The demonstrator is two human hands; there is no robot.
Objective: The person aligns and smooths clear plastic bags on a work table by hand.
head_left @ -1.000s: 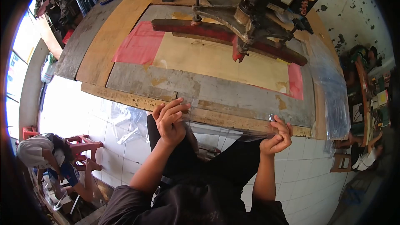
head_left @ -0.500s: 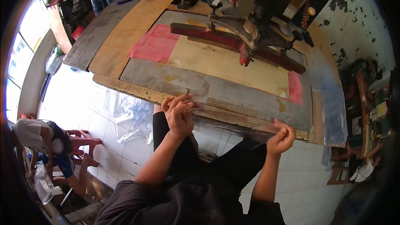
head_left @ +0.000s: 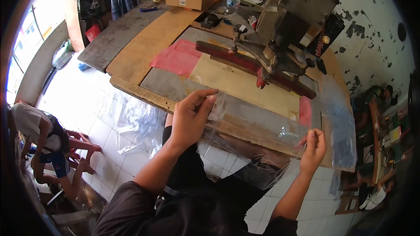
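Clear sheet (head_left: 256, 137) hangs between left fingers (head_left: 204, 108) and right fingers (head_left: 311, 140), both pinched closed on it

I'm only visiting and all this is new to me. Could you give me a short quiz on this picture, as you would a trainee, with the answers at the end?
1. Multiple choice: what is held between the left hand and the right hand?
a) a rope
b) a clear plastic sheet
c) a blue towel

2. True or false: pink areas show at both ends of the yellow panel.

3. Fill the blank: on the worktable, just right of the cardboard box in this view, stands a ____.

Key: 1 b; 2 true; 3 bottle.
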